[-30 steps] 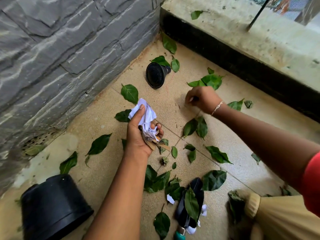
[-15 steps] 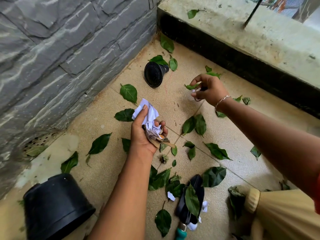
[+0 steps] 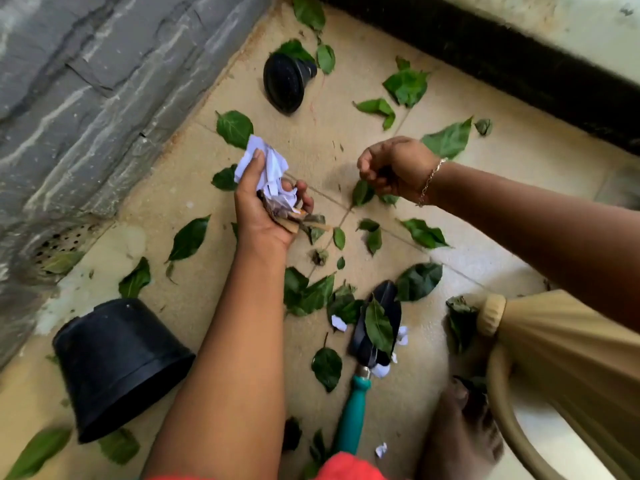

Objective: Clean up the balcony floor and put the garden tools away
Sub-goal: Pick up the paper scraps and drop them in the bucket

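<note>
My left hand (image 3: 266,216) is shut on a wad of crumpled white paper (image 3: 268,168) and brown dry scraps, held just above the tan floor (image 3: 194,188). To its right my right hand (image 3: 394,168) hovers with fingers curled around a small dark scrap; what it is stays unclear. Several green leaves (image 3: 188,237) lie scattered over the floor. A hand trowel (image 3: 353,410) with a teal handle and black blade lies near me, leaves and white paper bits (image 3: 338,323) on and around it.
A large black pot (image 3: 117,368) lies tipped over at lower left. A small black pot (image 3: 284,81) lies on its side near the grey stone wall (image 3: 86,81). A floor drain (image 3: 59,240) sits at the wall's foot. A black-faced ledge (image 3: 519,64) bounds the far side. My foot (image 3: 464,434) rests at lower right.
My right hand lifted off the floor near the far leaves and swung back toward the left hand, fingers closed. The left hand kept its wad. The view dropped lower.
</note>
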